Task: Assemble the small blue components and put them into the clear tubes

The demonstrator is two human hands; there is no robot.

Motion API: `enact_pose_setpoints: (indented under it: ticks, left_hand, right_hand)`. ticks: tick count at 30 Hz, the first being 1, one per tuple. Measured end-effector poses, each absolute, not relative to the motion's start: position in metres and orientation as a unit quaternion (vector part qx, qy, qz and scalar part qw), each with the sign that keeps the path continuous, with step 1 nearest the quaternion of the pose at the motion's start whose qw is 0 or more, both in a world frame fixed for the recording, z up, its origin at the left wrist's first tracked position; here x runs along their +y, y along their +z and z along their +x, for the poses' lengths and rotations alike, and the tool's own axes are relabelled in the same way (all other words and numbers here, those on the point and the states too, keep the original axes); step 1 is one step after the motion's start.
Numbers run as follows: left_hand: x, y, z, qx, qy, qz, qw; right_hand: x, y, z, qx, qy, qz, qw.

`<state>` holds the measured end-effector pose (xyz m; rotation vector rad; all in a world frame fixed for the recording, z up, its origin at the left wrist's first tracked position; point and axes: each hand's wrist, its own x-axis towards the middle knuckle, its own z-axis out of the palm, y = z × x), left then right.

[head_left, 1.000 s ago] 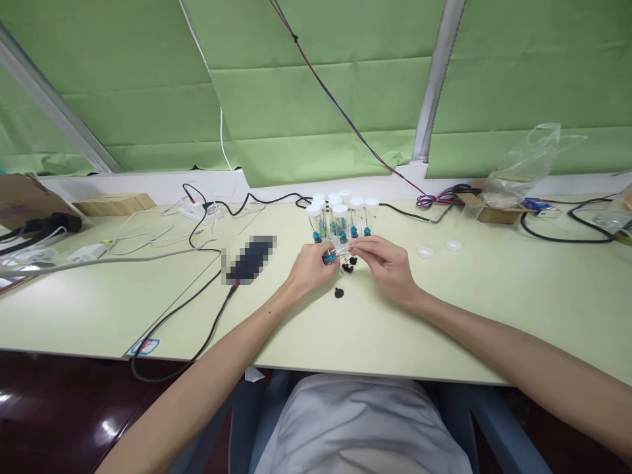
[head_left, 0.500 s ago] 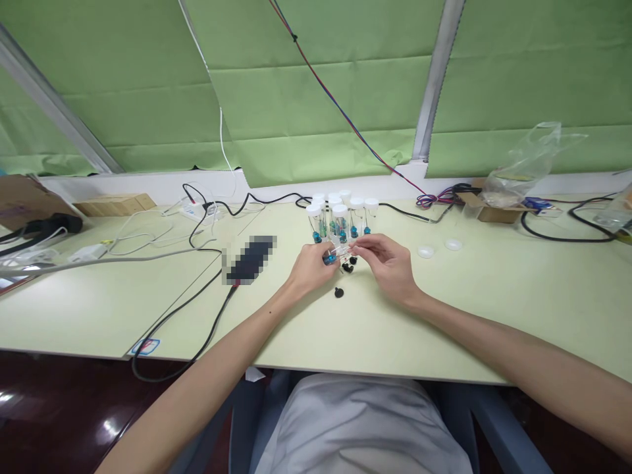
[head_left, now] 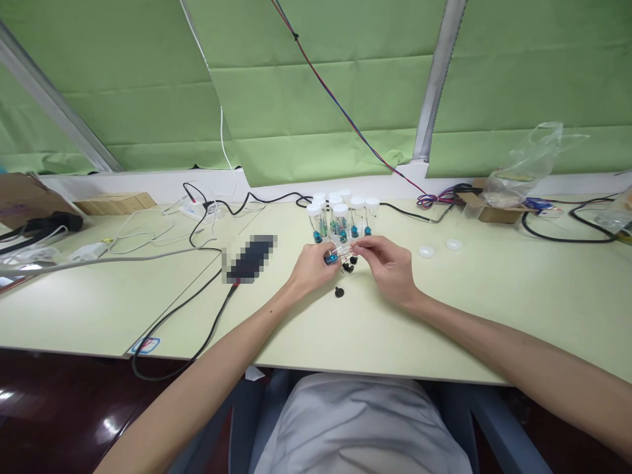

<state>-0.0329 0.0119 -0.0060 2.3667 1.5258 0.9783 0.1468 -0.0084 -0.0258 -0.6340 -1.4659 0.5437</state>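
Observation:
Both my hands meet at the middle of the pale green table (head_left: 444, 316). My left hand (head_left: 312, 266) is closed around the lower end of a small clear vial (head_left: 340, 252) with a blue piece inside. My right hand (head_left: 388, 264) pinches the vial's other end with thumb and forefinger. Just behind them stands a cluster of several clear vials with white caps (head_left: 340, 217) and blue pieces inside. Small black pieces (head_left: 339, 291) lie on the table below and between my hands.
Two loose white caps (head_left: 426, 251) lie to the right. A blurred dark device (head_left: 249, 259) with a black cable sits left of my hands. Cables, a power strip and boxes line the back edge. A plastic bag over a cardboard box (head_left: 498, 212) stands at the back right.

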Motion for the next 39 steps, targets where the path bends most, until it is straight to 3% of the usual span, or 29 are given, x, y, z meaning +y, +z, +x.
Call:
enact_pose_setpoints:
  ticks: [39]
  left_hand:
    - [0.0131, -0.0070, -0.0340, 0.515, 0.314, 0.795, 0.063]
  right_hand:
    - [-0.0061, -0.0233, 0.1438, -0.641, 0.280, -0.303, 0.647]
